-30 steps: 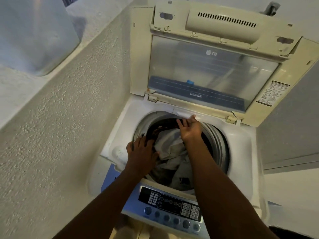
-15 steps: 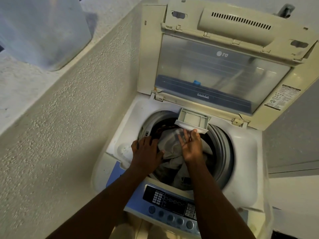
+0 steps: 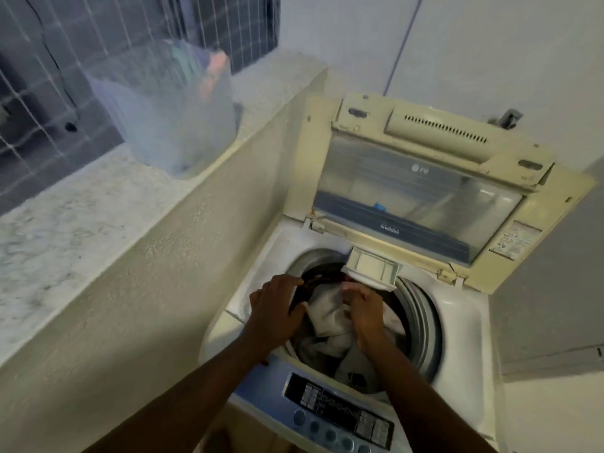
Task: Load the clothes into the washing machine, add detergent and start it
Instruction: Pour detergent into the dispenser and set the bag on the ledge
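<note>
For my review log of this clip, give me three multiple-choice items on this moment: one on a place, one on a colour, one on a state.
1. Where does the translucent plastic bag stand?
A. on the speckled stone ledge left of the machine
B. inside the drum
C. on the raised lid

2. What colour is the band around the dark control panel?
A. red
B. blue
C. green

3. How is the small white detergent drawer at the back rim of the drum?
A. pushed in flush
B. pulled out over the drum
C. lying on the floor

Answers:
1 A, the bag sits on the ledge beside the wall.
2 B, a blue strip frames the panel.
3 B, the drawer juts out over the pale clothes, beyond the left hand and right hand.
</note>
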